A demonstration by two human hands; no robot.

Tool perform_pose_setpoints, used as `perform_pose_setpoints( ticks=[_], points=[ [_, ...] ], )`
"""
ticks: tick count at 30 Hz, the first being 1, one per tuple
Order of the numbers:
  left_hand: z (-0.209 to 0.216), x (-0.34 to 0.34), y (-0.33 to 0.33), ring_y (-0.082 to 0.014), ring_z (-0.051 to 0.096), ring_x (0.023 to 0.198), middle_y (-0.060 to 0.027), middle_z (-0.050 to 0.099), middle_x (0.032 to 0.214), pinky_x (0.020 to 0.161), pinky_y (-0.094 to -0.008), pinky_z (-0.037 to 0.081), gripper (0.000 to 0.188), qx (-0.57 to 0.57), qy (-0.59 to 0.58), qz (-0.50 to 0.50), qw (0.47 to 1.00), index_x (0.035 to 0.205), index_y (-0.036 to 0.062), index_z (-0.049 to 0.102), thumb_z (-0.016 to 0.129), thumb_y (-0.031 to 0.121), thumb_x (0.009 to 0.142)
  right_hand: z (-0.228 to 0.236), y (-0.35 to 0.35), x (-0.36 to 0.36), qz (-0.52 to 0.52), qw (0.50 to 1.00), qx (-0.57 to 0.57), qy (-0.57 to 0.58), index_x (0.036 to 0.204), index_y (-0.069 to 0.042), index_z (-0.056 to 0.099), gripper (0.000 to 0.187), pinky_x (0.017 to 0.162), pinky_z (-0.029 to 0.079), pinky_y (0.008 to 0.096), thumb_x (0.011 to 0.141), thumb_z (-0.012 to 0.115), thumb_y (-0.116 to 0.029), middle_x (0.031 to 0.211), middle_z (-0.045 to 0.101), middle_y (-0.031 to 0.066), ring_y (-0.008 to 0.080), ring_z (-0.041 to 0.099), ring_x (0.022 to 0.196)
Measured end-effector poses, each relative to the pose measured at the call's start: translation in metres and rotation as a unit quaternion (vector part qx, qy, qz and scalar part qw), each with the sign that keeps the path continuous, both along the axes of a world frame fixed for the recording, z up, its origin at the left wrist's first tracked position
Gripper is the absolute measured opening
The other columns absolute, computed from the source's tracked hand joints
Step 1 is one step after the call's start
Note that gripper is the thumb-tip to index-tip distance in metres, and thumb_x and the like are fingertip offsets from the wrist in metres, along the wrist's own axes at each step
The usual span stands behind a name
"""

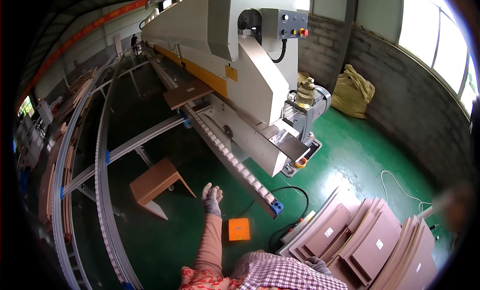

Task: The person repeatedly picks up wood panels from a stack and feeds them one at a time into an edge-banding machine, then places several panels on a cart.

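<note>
My left hand, in a grey glove, reaches forward over the green floor. Its fingers are loosely bent and a little apart, with nothing seen in them. Ahead and to its right runs a roller rail with white rollers and a blue end cap. My right hand, also gloved, is low by my checked apron, beside the stacked brown panels. Its fingers are mostly hidden, so whether it touches a panel is unclear. Farther up, a brown panel lies across the rail against the long machine.
An orange box sits on the floor between my left arm and the panels. A brown stool-like piece stands left. Curved metal rails run along the left. A black cable loops near the rail end. A yellow sack leans against the wall.
</note>
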State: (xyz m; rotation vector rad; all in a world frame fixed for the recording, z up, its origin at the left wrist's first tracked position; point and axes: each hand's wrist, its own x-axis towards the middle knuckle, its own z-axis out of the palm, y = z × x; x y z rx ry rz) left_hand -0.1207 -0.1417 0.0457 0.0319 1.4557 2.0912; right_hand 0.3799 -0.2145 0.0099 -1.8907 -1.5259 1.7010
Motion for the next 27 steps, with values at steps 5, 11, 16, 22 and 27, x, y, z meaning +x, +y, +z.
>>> perform_pose_setpoints(
  ticks=[5,11,16,22,27],
  points=[
    [-0.013,-0.016,0.011,-0.0133,0.065,0.077,-0.0037,0.067,0.099,0.069,-0.0288,0.054,0.038,-0.005,0.010,-0.013,1.000,0.130,0.0183,0.052,0.057,0.010,0.093,0.016,-0.001,-0.011,-0.006,1.000,-0.020,-0.007,0.116,0.002,0.063,0.034,0.086,0.049,0.0302,0.092,0.065,-0.022,0.105,0.069,0.0111,0.0192,0.062,0.097],
    [-0.024,-0.054,0.035,-0.0180,0.062,0.088,-0.0036,0.063,0.105,0.082,-0.0383,0.050,0.060,-0.035,0.002,-0.008,0.999,0.142,0.0213,0.037,0.063,0.013,0.089,0.004,-0.006,-0.006,-0.025,1.000,-0.016,0.011,0.118,0.001,0.062,0.035,0.088,0.048,0.0308,0.092,0.064,-0.022,0.107,0.068,0.0126,0.0200,0.062,0.100],
    [-0.040,-0.104,0.057,-0.0162,0.059,0.084,-0.0027,0.062,0.104,0.078,-0.0364,0.048,0.068,-0.061,0.015,0.013,0.998,0.146,0.0206,0.031,0.067,0.019,0.088,0.014,-0.008,-0.014,-0.049,0.998,-0.047,0.003,0.118,0.000,0.062,0.035,0.089,0.048,0.0315,0.092,0.063,-0.023,0.106,0.068,0.0121,0.0201,0.062,0.100],
    [-0.032,-0.158,0.082,-0.0153,0.057,0.085,-0.0023,0.061,0.103,0.079,-0.0370,0.046,0.072,-0.096,0.020,0.044,0.994,0.146,0.0198,0.032,0.071,0.026,0.086,0.012,-0.011,-0.023,-0.032,0.999,-0.036,-0.023,0.118,-0.001,0.063,0.035,0.091,0.047,0.0312,0.090,0.063,-0.023,0.109,0.068,0.0126,0.0213,0.062,0.102],
    [-0.016,-0.193,0.110,-0.0319,0.049,0.125,-0.0129,0.047,0.140,0.102,-0.0417,0.038,0.079,-0.082,0.002,0.030,0.996,0.148,0.0254,0.028,0.074,0.029,0.083,0.012,-0.013,-0.031,-0.061,0.997,-0.052,-0.015,0.119,-0.001,0.062,0.038,0.090,0.047,0.0306,0.091,0.064,-0.027,0.108,0.068,0.0131,0.0208,0.062,0.102]
  ],
)
